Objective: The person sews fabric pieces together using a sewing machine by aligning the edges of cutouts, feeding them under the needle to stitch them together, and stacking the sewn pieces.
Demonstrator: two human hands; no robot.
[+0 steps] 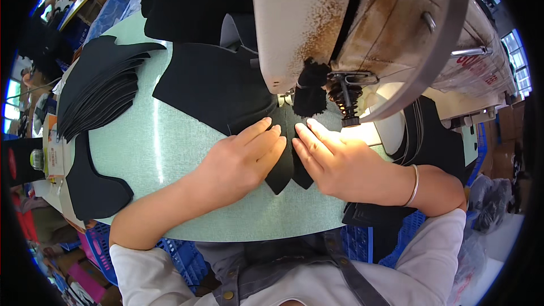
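Note:
A large black fabric panel (pixel 212 88) lies on the pale green table, its seamed part running under the head of a sewing machine (pixel 303 20). Fingers stretched out, my left hand (pixel 243 156) presses flat on the cloth left of the seam. My right hand (pixel 326 156) rests flat just right of it, fingers extended towards the needle area. Two pointed black fabric ends (pixel 278 178) stick out between my hands. The needle and presser foot are mostly hidden behind the machine head and a fuzzy black pad (pixel 311 88).
A fanned stack of black cut pieces (pixel 105 85) lies on the table's (pixel 153 141) left side, with another curved black piece (pixel 97 184) nearer me. More black panels (pixel 198 14) are heaped at the back. Black pieces (pixel 433 130) lie at right. Blue crates (pixel 184 260) stand below the front edge.

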